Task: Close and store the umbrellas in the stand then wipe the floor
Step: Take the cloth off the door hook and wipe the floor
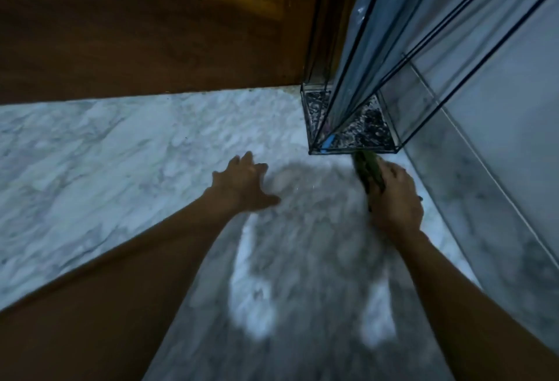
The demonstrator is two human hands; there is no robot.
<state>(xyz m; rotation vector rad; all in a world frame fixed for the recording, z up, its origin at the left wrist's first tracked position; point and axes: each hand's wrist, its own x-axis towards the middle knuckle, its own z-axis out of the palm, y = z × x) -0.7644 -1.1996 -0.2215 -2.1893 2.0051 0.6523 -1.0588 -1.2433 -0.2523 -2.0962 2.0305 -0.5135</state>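
Observation:
A tall glass umbrella stand [390, 84] with thin black edges stands in the corner at the upper right, its speckled dark base [363, 129] on the marble floor [121, 144]. A small blue piece [328, 141] shows low inside the stand. My right hand [396, 199] grips a dark green folded umbrella [367, 169], whose tip points up at the stand's front lower edge. My left hand [242, 181] is open with fingers spread, hovering over the floor to the left of the stand and holding nothing.
A brown wooden door [145, 42] with slats fills the top left, meeting the floor just behind the stand. A pale wall [514, 138] runs along the right side. My shadow darkens the floor below my arms.

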